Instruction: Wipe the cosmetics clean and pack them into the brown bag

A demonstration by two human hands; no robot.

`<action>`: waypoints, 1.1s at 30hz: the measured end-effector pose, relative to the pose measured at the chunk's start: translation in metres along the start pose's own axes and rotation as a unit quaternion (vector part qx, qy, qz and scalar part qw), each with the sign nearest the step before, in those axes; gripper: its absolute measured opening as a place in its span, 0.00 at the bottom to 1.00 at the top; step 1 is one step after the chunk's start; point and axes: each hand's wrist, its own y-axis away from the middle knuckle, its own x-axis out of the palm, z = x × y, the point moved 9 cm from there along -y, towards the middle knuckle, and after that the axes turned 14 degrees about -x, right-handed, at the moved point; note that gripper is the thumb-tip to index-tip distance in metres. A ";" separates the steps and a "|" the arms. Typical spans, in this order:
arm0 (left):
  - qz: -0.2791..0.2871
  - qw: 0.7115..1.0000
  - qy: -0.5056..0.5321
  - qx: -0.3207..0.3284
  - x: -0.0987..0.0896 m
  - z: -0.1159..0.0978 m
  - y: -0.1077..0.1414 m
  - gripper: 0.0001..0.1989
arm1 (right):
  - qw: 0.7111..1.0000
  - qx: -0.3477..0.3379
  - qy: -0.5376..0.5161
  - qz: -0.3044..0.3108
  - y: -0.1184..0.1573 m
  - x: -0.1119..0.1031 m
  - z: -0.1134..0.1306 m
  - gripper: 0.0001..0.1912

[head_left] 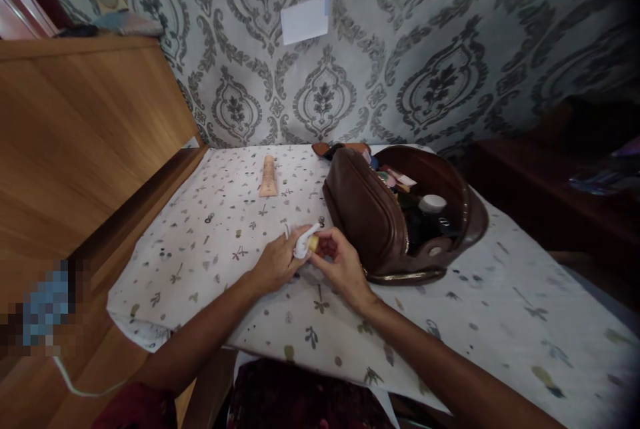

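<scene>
My left hand [279,261] is closed on a crumpled white tissue [303,244] over the printed cloth. Facing it, my right hand [345,267] pinches a small yellowish item [313,243], which touches the tissue; what exactly it is cannot be made out. A peach-coloured tube [269,177] stands or lies on the cloth beyond my hands. Just right of my right hand sits a brown bag [370,212], unzipped, with a white-lidded jar [433,203], dark containers and other small items inside.
The table has a white cloth [200,249] with leaf prints. A wooden cabinet [90,129] borders it on the left, and a patterned wall [360,69] rises behind. A white cable [85,392] hangs at the lower left.
</scene>
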 end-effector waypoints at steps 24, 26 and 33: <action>0.222 0.907 0.307 -0.185 0.021 0.033 -0.004 0.33 | 0.962 -0.215 0.156 0.069 0.011 0.012 0.046 0.21; 0.237 0.910 0.296 -0.165 0.019 0.027 -0.004 0.30 | 0.959 -0.213 0.165 0.091 0.013 0.016 0.046 0.25; 0.234 0.923 0.267 -0.150 0.015 0.024 -0.003 0.23 | 0.970 -0.193 0.125 0.083 0.014 0.017 0.042 0.23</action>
